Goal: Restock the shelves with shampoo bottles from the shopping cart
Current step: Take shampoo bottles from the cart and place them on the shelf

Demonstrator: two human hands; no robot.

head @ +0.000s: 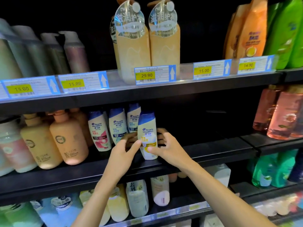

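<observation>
On shelf [209, 151], head & shoulders bottle [147, 128]

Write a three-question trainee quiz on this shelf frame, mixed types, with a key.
1. True or false: both the left hand and the right hand hold the yellow-label Head & Shoulders bottle.
2. Which price shows on the price tag in front of the peach pump bottles on the upper shelf? A 14.90, B 15.00, C 29.90.
3. Fill in: the held bottle is to the ___ of the other Head & Shoulders bottles on the middle shelf.

Key: 1 true; 2 C; 3 right.
</observation>
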